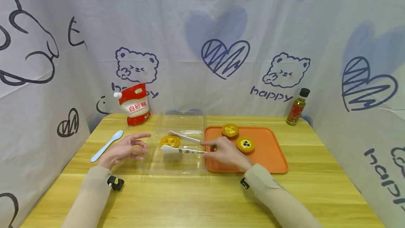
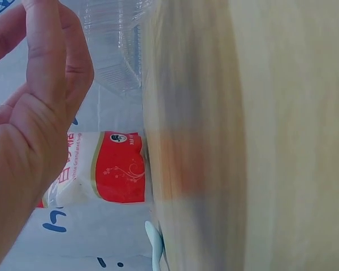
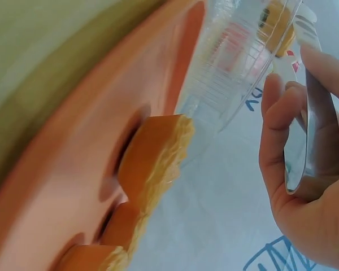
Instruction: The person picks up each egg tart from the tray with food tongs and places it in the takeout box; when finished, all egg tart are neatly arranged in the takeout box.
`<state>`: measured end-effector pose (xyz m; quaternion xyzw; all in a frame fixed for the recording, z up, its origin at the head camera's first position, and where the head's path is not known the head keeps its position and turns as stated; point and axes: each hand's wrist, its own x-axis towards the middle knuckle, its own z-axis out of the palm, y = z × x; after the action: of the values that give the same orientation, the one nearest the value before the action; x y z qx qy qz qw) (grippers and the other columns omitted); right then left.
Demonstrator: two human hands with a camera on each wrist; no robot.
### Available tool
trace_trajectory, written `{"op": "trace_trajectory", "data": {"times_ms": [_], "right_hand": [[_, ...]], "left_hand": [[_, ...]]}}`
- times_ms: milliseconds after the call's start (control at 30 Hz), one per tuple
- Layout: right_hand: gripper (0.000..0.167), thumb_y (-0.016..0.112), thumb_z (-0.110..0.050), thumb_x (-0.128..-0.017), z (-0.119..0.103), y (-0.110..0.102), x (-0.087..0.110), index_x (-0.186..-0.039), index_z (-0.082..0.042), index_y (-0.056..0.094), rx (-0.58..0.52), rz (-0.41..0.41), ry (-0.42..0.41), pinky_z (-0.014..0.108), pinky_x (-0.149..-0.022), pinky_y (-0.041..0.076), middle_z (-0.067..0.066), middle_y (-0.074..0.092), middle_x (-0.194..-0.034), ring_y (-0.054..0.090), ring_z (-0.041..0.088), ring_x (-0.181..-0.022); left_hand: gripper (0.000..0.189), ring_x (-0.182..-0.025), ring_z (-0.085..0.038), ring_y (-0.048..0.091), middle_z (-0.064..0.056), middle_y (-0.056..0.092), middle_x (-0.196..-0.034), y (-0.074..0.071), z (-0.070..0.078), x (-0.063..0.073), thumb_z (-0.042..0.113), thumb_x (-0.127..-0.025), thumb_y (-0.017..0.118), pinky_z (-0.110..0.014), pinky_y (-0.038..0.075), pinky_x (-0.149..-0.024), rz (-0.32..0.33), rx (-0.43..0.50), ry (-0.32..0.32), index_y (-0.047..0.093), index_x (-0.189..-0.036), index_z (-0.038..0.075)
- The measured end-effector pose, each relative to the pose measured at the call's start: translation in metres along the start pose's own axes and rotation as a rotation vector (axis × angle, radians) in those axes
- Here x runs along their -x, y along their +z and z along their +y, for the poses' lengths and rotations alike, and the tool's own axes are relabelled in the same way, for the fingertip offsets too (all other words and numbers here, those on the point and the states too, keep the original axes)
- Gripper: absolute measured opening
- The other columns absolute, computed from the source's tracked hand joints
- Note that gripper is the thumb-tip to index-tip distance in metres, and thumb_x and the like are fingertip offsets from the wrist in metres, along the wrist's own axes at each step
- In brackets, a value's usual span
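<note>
My right hand (image 1: 226, 150) grips a pair of metal tongs (image 3: 322, 130) with white, spotted tips. Between those tips sits a yellow egg tart (image 1: 169, 141), over the clear plastic box (image 1: 180, 168); the head view does not show whether it touches the bottom. In the right wrist view the held tart (image 3: 279, 25) appears at the far end of the tongs. My left hand (image 1: 126, 149) hovers left of the box, fingers loosely bent and holding nothing. More tarts lie on the orange tray (image 1: 262, 161), among them a blueberry-topped tart (image 1: 245, 145) and another tart (image 1: 230, 130) behind it.
A red and white sugar bag (image 1: 136, 105) stands at the back left, with a light blue spoon (image 1: 107, 146) in front of it. At the back right is a bottle (image 1: 296, 110) with a black cap. Printed cloth (image 1: 177, 45) hangs round the wooden table (image 1: 196, 203).
</note>
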<state>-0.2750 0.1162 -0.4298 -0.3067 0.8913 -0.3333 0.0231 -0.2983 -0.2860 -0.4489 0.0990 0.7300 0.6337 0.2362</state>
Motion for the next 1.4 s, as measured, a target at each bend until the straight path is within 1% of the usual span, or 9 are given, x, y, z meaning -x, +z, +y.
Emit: {"op": "trace_trajectory", "data": {"times_ms": [67, 167, 300, 467, 667, 933, 1067, 1100, 1400], "right_hand": [[0.040, 0.071, -0.027, -0.091, -0.001, 0.000, -0.003, -0.129, -0.017, 0.066, 0.024, -0.018, 0.008, 0.022, -0.054, 0.038, -0.005, 0.066, -0.077, 0.043, 0.009, -0.055], [0.040, 0.070, -0.030, -0.092, -0.002, 0.001, -0.009, -0.129, -0.018, 0.066, 0.058, -0.041, 0.007, 0.023, -0.054, 0.032, -0.004, 0.058, -0.068, 0.033, 0.009, -0.052], [0.041, 0.070, -0.032, -0.091, -0.003, 0.002, -0.017, -0.129, -0.018, 0.066, 0.082, -0.058, 0.002, 0.022, -0.054, 0.030, -0.007, 0.050, -0.061, 0.032, 0.008, -0.054], [0.041, 0.071, -0.027, -0.091, -0.005, 0.005, -0.027, -0.130, -0.017, 0.065, 0.086, -0.087, -0.026, 0.021, -0.048, 0.027, -0.004, 0.039, -0.049, 0.025, 0.008, -0.047], [0.042, 0.072, -0.022, -0.090, -0.007, 0.009, -0.037, -0.130, -0.014, 0.065, 0.121, -0.117, -0.060, 0.021, -0.048, 0.027, 0.001, 0.052, -0.055, 0.025, 0.007, -0.046], [0.044, 0.074, -0.025, -0.088, -0.004, 0.017, -0.047, -0.131, -0.016, 0.065, 0.153, -0.145, -0.033, 0.021, -0.044, 0.019, -0.007, 0.038, -0.045, 0.015, 0.008, -0.045], [0.047, 0.076, -0.027, -0.086, -0.002, 0.017, -0.049, -0.131, -0.018, 0.065, 0.163, -0.145, -0.015, 0.022, -0.043, 0.018, -0.007, 0.033, -0.042, 0.014, 0.008, -0.045], [0.048, 0.076, -0.027, -0.086, -0.003, 0.016, -0.049, -0.132, -0.018, 0.064, 0.162, -0.149, -0.012, 0.022, -0.043, 0.019, -0.008, 0.030, -0.043, 0.014, 0.008, -0.045], [0.048, 0.077, -0.029, -0.085, -0.005, 0.007, -0.046, -0.131, -0.018, 0.065, 0.214, -0.177, -0.019, 0.023, -0.058, 0.034, -0.005, 0.044, -0.051, 0.028, 0.006, -0.051]], "left_hand": [[0.075, -0.090, -0.022, 0.063, -0.007, 0.058, -0.100, 0.000, 0.001, 0.000, 0.000, -0.091, 0.064, -0.038, 0.060, -0.077, 0.003, -0.001, -0.004, 0.023, -0.154, 0.002], [0.076, -0.090, -0.022, 0.063, -0.007, 0.058, -0.100, 0.001, 0.001, 0.000, 0.000, -0.090, 0.064, -0.037, 0.061, -0.077, 0.006, -0.001, -0.010, 0.023, -0.154, 0.002], [0.075, -0.090, -0.022, 0.062, -0.006, 0.058, -0.100, 0.001, 0.002, 0.000, 0.000, -0.091, 0.063, -0.037, 0.060, -0.077, 0.004, -0.005, -0.009, 0.022, -0.154, 0.002], [0.074, -0.089, -0.021, 0.062, -0.006, 0.058, -0.100, 0.001, 0.001, 0.000, 0.000, -0.091, 0.063, -0.036, 0.060, -0.077, 0.000, -0.013, 0.003, 0.022, -0.154, 0.002], [0.075, -0.090, -0.020, 0.063, -0.006, 0.058, -0.100, 0.001, 0.000, -0.001, 0.000, -0.091, 0.063, -0.036, 0.060, -0.077, 0.002, -0.017, 0.005, 0.022, -0.154, 0.002], [0.074, -0.089, -0.019, 0.063, -0.006, 0.057, -0.101, 0.001, 0.000, 0.000, 0.001, -0.091, 0.064, -0.037, 0.060, -0.077, 0.011, -0.019, -0.001, 0.024, -0.153, 0.003], [0.074, -0.089, -0.018, 0.062, -0.006, 0.057, -0.102, 0.001, 0.000, 0.000, 0.002, -0.091, 0.064, -0.037, 0.060, -0.077, 0.012, -0.019, -0.005, 0.025, -0.153, 0.003], [0.074, -0.089, -0.019, 0.062, -0.006, 0.057, -0.102, 0.001, 0.000, 0.000, 0.002, -0.091, 0.064, -0.037, 0.060, -0.077, 0.010, -0.019, -0.004, 0.025, -0.153, 0.003], [0.074, -0.092, -0.021, 0.063, -0.006, 0.057, -0.101, 0.001, 0.001, -0.001, 0.001, -0.091, 0.063, -0.037, 0.060, -0.077, -0.002, -0.017, -0.003, 0.023, -0.153, 0.002]]}}
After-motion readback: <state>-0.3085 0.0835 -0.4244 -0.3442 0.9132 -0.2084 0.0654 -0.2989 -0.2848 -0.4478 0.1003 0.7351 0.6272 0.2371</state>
